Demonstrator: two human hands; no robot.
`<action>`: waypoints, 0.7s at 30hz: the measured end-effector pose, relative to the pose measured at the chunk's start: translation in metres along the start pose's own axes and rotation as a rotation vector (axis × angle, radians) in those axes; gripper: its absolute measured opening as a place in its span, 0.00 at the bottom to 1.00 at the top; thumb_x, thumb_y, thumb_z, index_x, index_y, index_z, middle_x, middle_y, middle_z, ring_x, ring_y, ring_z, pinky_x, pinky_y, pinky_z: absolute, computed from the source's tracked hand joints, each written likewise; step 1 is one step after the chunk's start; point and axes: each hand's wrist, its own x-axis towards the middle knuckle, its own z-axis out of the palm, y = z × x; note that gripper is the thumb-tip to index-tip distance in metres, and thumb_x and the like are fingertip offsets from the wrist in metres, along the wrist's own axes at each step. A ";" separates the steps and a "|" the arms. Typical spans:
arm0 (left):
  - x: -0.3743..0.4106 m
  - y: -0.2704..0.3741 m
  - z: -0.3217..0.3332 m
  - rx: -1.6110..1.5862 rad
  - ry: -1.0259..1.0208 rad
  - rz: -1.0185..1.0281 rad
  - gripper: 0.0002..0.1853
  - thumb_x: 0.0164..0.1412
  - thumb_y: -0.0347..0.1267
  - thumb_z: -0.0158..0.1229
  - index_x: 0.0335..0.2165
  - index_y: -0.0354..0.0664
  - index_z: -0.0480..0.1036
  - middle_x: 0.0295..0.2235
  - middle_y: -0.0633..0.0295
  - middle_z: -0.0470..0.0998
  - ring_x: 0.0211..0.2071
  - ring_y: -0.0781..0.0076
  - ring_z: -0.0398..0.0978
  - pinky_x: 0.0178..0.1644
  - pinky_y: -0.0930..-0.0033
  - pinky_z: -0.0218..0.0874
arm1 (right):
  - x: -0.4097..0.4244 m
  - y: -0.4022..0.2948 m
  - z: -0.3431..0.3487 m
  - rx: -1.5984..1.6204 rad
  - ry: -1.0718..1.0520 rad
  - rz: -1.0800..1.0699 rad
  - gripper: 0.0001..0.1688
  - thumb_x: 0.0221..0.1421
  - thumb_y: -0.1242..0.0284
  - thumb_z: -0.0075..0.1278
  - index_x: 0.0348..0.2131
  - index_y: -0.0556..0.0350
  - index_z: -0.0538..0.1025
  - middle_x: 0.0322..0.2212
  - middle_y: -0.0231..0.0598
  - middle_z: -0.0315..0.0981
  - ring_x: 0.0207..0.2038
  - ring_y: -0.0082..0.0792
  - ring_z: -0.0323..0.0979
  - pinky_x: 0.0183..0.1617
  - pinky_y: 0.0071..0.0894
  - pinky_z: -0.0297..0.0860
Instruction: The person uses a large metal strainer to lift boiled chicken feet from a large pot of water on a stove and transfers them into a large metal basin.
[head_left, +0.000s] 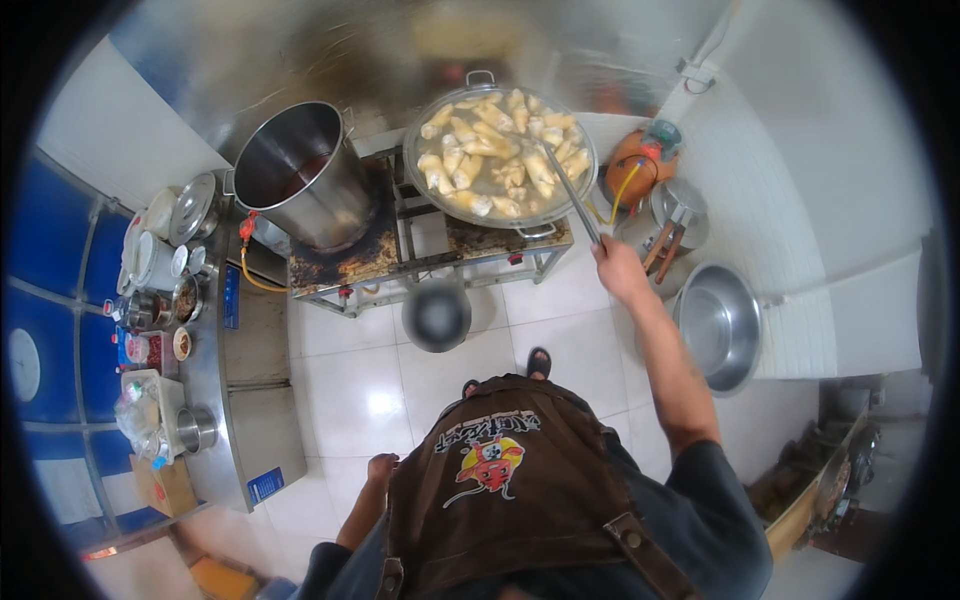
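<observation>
My right hand (622, 271) is closed around the handle of a long metal utensil (574, 191), whose far end reaches into a wide metal pan (412, 180). Pale pieces that look like pig's trotters (491, 141) lie in cloudy liquid in that pan; the utensil's tip is hidden among them. My left hand (382, 466) hangs low beside the brown apron (525, 480), near its left edge, with the fingers curled. Whether it holds anything cannot be made out. A tall stainless steel stockpot (337, 202) with dark reddish liquid stands left of the pan.
Pan and stockpot rest on a blackened gas stove (341, 266). A dark round container (437, 315) is in front. To the right are an orange gas cylinder (630, 169), a metal pot with wooden-handled tools and a steel basin (720, 326). A steel counter (217, 420) with tubs and bowls runs along the left.
</observation>
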 end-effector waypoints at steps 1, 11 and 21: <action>0.000 0.010 -0.001 0.005 -0.021 -0.011 0.12 0.59 0.33 0.58 0.37 0.35 0.78 0.32 0.55 0.82 0.31 0.66 0.80 0.38 0.67 0.74 | 0.025 0.010 0.008 0.036 -0.002 -0.006 0.19 0.67 0.63 0.45 0.35 0.65 0.72 0.23 0.55 0.74 0.24 0.52 0.75 0.30 0.48 0.69; 0.016 0.059 0.048 -0.147 0.086 -0.079 0.14 0.60 0.34 0.54 0.41 0.36 0.74 0.30 0.51 0.80 0.30 0.57 0.79 0.34 0.59 0.74 | 0.096 0.012 0.009 0.947 -0.485 0.402 0.15 0.68 0.66 0.42 0.34 0.60 0.71 0.16 0.33 0.62 0.10 0.24 0.58 0.12 0.30 0.57; 0.030 0.021 0.145 0.297 0.007 0.092 0.14 0.59 0.37 0.56 0.39 0.39 0.78 0.32 0.54 0.82 0.32 0.58 0.80 0.36 0.61 0.73 | 0.055 0.002 -0.012 0.629 -0.410 0.246 0.16 0.69 0.64 0.41 0.39 0.60 0.72 0.17 0.33 0.64 0.12 0.25 0.61 0.13 0.32 0.58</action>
